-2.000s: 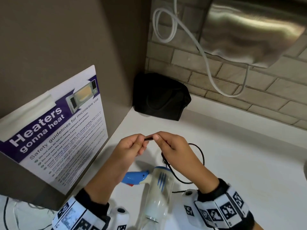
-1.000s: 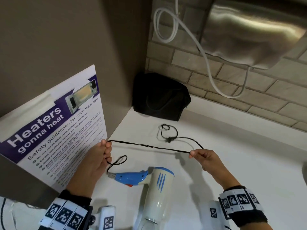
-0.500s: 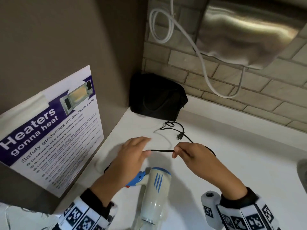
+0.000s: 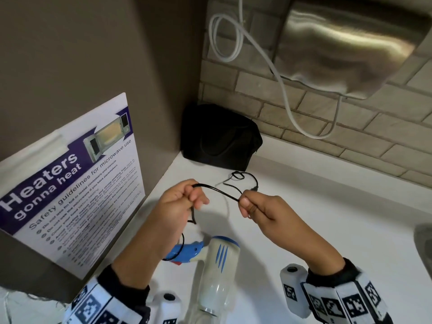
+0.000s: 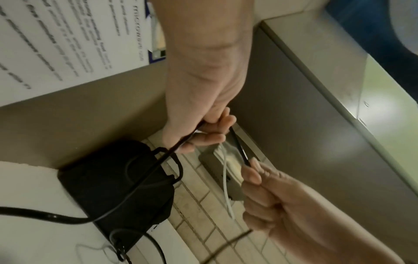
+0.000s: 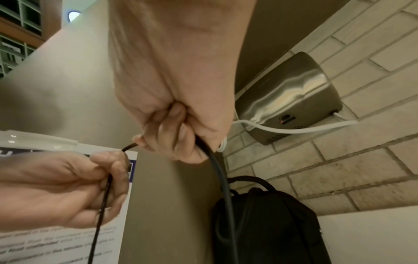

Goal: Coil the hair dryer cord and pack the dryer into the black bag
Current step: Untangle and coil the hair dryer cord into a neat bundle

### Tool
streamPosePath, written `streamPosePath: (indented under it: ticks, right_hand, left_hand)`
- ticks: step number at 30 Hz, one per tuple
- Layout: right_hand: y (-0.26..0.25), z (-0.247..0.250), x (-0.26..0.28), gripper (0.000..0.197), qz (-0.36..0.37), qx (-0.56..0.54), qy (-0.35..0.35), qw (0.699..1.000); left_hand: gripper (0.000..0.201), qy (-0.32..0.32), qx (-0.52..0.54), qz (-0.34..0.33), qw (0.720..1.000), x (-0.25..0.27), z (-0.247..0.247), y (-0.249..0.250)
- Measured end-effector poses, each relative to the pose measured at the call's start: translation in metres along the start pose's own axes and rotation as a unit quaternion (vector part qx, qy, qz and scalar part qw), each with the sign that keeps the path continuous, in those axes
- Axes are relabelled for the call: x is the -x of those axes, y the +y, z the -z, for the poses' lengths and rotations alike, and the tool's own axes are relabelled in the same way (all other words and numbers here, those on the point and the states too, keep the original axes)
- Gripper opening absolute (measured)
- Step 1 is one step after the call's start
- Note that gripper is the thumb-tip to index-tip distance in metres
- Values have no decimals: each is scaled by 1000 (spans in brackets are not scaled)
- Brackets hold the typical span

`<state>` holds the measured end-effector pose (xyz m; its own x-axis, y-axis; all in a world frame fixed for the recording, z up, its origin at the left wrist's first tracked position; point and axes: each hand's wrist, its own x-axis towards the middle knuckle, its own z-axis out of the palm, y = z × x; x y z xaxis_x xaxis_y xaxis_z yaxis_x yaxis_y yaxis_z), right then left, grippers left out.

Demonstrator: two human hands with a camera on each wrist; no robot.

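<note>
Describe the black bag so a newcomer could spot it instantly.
Find the back corner of the white counter, where the brown side panel meets the brick wall. The black bag sits there, below the looped white cable. It is the only soft, dark, bulky thing there, unlike the thin black cord.

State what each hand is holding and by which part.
Both hands pinch the black cord: the left hand nearer the dryer's handle, the right hand further along, short of the plug end. The dryer itself is unheld.

A white surface (image 4: 327, 218) ran into a corner where a plain grey-brown wall (image 4: 93, 43) met a pale brick wall (image 4: 292, 108). A steel hand dryer (image 4: 350, 43) hung on the brick, its white cable (image 4: 282, 90) looping below. A microwave-safety poster (image 4: 70, 183) leaned against the grey-brown wall.
</note>
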<state>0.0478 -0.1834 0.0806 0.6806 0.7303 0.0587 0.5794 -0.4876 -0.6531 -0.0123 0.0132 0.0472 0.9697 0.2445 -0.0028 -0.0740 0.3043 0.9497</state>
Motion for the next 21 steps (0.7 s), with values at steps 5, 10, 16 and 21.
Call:
streamPosePath:
  ticks: [5,10,16,21]
  right_hand:
    - [21,-6,-3,30,3,-1,19,1000]
    - [46,-17,-7,28,-11,-17,22,1000]
    - [83,-32,-8,26,-47,33,20,998]
    - [100,-35,-11,28,-88,90,15,992]
  left_hand:
    - [52,88,131,26,987,-5,19,4]
    - [51,115,176,45,977,-8,41,-3]
    - [53,160,197,66,965,-12,65,-17]
    - [54,173,202,72,961,-13,70,-27]
